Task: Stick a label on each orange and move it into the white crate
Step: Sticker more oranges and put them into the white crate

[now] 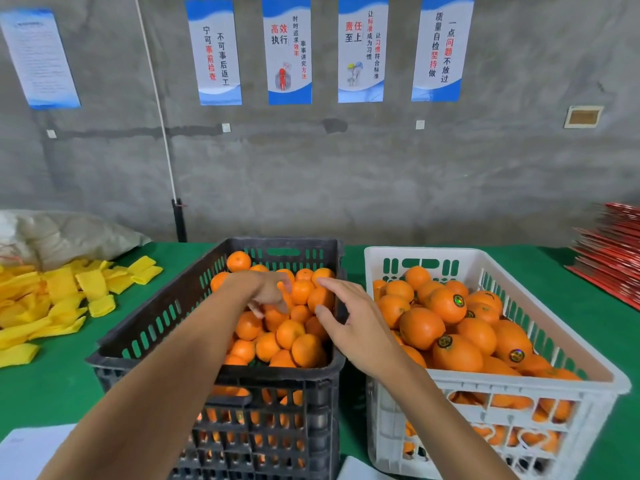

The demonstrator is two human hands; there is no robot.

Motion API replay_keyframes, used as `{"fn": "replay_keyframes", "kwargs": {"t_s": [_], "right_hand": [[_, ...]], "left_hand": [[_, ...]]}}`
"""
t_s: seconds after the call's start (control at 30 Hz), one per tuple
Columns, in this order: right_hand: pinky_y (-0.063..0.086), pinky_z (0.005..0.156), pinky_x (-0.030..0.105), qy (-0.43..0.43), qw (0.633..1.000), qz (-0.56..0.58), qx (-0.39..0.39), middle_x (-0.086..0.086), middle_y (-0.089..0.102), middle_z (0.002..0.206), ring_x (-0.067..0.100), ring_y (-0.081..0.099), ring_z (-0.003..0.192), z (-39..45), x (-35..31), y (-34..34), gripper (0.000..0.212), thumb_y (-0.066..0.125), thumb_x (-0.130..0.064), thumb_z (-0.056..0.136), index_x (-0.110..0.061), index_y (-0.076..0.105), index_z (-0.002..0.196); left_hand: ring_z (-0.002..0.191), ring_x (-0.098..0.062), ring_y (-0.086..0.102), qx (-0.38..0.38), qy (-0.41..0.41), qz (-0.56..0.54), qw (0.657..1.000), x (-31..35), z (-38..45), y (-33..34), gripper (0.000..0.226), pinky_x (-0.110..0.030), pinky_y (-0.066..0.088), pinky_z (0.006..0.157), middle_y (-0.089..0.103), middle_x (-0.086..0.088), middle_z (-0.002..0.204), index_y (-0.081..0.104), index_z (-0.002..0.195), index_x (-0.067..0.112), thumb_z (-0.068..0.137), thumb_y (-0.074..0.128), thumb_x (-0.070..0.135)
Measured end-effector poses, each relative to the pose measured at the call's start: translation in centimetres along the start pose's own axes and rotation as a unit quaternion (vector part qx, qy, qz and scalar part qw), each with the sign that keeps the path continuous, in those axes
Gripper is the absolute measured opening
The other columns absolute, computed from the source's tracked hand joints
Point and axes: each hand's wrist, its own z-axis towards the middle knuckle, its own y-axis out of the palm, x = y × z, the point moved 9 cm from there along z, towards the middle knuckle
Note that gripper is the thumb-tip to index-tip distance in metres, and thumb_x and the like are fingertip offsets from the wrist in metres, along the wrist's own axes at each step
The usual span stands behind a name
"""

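Observation:
A black crate (156,317) in the middle holds several unlabelled oranges (289,332). To its right stands the white crate (491,258), filled with several oranges (446,304) that carry round dark labels. My left hand (266,292) reaches down into the black crate, fingertips touching the oranges there; whether it grips one I cannot tell. My right hand (349,317) hovers over the black crate's right rim, fingers spread and relaxed, holding nothing.
Yellow foam sleeves (62,299) lie heaped on the green table (353,268) at the left, with a grey sack (69,233) behind them. Red flat packs (613,258) are stacked at the far right. White sheets (31,452) lie at the near edge.

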Motion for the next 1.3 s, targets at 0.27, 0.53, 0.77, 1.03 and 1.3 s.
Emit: {"fn": "replay_keyframes", "kwargs": {"t_s": [0.27, 0.53, 0.77, 1.03, 1.3], "right_hand": [[0.032, 0.123, 0.037, -0.05, 0.994, 0.031, 0.094, -0.009, 0.03, 0.164, 0.004, 0.026, 0.152, -2.9, -4.9, -4.3, 0.067, 0.054, -0.048, 0.103, -0.026, 0.027, 0.16], [0.047, 0.106, 0.029, -0.047, 0.987, 0.0, 0.153, -0.004, 0.051, 0.149, 0.009, 0.047, 0.137, -14.2, -3.5, -6.8, 0.081, 0.086, -0.017, 0.084, -0.016, 0.044, 0.153], [0.04, 0.115, 0.028, 0.091, 0.994, 0.012, -0.052, -0.013, 0.045, 0.155, 0.001, 0.042, 0.141, -23.9, 4.8, 0.0, 0.07, 0.072, -0.038, 0.095, -0.029, 0.038, 0.156], [0.039, 0.114, 0.027, 0.131, 0.973, -0.084, -0.169, -0.014, 0.053, 0.149, 0.0, 0.043, 0.136, -29.7, 9.9, 3.4, 0.066, 0.063, -0.065, 0.091, -0.026, 0.058, 0.145], [0.043, 0.097, 0.021, 0.084, 0.972, -0.158, -0.151, -0.012, 0.066, 0.134, 0.01, 0.053, 0.119, -29.1, 9.1, 3.5, 0.039, 0.067, -0.052, 0.094, -0.024, 0.078, 0.12]], "left_hand": [[0.069, -0.023, 0.067, 0.089, 0.303, -0.439, 0.841, 8.9, -14.8, 2.7, 0.041, -0.03, 0.059, 0.055, 0.064, -0.02, 0.093, 0.06, 0.139, 0.026, 0.1, 0.069, 0.018], [0.099, -0.028, 0.074, 0.076, 0.315, -0.532, 0.783, 10.5, -19.8, 15.3, 0.06, -0.031, 0.059, 0.075, 0.069, -0.015, 0.125, 0.057, 0.133, 0.037, 0.082, 0.088, 0.028], [0.103, -0.021, 0.075, 0.081, 0.186, -0.562, 0.802, 4.6, -17.0, 29.1, 0.048, -0.032, 0.063, 0.078, 0.068, -0.01, 0.124, 0.061, 0.129, 0.032, 0.088, 0.086, 0.029], [0.082, -0.032, 0.078, 0.156, 0.093, -0.619, 0.764, -0.3, -15.1, 34.9, 0.044, -0.041, 0.064, 0.085, 0.077, 0.0, 0.095, 0.052, 0.131, 0.034, 0.094, 0.076, 0.041], [0.08, -0.028, 0.077, 0.194, 0.096, -0.632, 0.744, -1.2, -15.4, 35.1, 0.043, -0.027, 0.061, 0.073, 0.077, -0.008, 0.088, 0.049, 0.129, 0.032, 0.095, 0.068, 0.05]]}}
